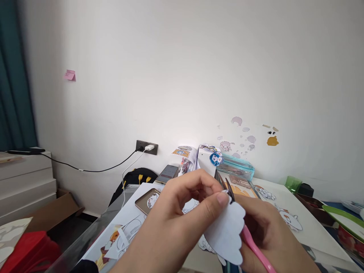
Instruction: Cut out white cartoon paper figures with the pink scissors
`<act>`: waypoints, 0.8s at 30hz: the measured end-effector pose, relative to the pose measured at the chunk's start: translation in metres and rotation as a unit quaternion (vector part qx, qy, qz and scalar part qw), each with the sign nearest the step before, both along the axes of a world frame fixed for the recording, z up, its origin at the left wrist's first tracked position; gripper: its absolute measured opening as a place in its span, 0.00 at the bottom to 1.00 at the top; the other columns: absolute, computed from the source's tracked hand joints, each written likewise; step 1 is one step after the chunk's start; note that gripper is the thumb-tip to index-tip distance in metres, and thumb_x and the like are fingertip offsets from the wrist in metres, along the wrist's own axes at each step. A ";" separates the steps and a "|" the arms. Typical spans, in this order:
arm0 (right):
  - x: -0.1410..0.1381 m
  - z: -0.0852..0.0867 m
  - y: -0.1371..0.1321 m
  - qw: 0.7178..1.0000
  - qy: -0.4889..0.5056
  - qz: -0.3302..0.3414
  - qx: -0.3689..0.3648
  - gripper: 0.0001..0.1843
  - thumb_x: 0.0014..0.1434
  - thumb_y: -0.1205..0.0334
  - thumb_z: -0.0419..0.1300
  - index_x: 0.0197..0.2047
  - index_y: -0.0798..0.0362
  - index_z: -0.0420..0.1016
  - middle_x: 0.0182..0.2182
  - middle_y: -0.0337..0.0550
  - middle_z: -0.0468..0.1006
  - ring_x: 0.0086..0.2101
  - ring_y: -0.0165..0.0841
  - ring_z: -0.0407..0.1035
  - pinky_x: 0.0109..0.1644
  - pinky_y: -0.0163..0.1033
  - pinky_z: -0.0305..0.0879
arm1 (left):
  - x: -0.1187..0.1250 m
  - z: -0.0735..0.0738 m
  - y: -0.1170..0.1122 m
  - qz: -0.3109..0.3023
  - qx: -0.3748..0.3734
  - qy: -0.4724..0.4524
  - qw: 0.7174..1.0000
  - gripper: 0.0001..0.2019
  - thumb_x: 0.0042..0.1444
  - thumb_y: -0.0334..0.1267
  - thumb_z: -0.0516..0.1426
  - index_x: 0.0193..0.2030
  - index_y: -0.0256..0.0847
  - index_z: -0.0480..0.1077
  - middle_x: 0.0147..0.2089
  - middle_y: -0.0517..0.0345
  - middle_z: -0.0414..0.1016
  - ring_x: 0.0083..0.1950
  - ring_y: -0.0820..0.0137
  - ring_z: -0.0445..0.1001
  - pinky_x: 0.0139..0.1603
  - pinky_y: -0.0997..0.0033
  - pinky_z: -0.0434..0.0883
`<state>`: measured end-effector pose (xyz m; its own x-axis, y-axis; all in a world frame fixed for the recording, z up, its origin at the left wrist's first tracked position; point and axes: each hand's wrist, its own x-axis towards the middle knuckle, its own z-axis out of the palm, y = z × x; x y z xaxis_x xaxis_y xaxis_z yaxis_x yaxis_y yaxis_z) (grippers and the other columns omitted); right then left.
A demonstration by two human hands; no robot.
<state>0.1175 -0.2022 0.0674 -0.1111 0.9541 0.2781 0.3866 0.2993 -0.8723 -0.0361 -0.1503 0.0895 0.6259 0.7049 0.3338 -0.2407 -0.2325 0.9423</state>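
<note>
My left hand (187,212) pinches the top edge of a white paper cutout (227,235) between thumb and fingers. The cutout has a scalloped right edge, and its blank side faces me. Behind it, my right hand (270,231) is closed around a pair of scissors with pink handles (256,250). The dark scissor blades (229,189) point up and stand apart at the cutout's top edge, close to my left thumb. Most of my right fingers are hidden by the paper and the handle.
Paper cutouts (288,219) and scraps (121,240) lie on the table. A phone (167,173), a gold-rimmed tray (139,201) and a clear teal-edged pencil case (237,167) stand towards the wall. A white cable (123,180) runs from the wall socket (140,145). Green-rimmed dishes (344,218) sit at right.
</note>
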 end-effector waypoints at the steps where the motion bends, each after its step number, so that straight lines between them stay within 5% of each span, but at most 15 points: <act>1: 0.000 -0.001 0.000 1.000 0.003 0.000 0.001 0.03 0.47 0.65 0.61 0.29 0.52 0.70 0.20 0.33 0.55 0.22 0.29 0.50 0.24 0.35 0.55 | 0.000 0.000 0.000 -0.001 0.004 -0.001 1.000 0.09 0.56 0.41 0.57 0.27 0.41 0.68 0.27 0.61 0.67 0.30 0.73 0.64 0.29 0.77 0.61; 24: 0.000 -0.002 -0.001 0.999 -0.024 -0.023 0.009 0.02 0.47 0.67 0.58 0.26 0.51 0.69 0.18 0.31 0.54 0.21 0.28 0.50 0.27 0.37 0.54 | 0.001 0.000 0.003 -0.010 0.001 -0.010 1.000 0.09 0.56 0.39 0.57 0.28 0.40 0.68 0.27 0.62 0.65 0.30 0.74 0.63 0.29 0.78 0.61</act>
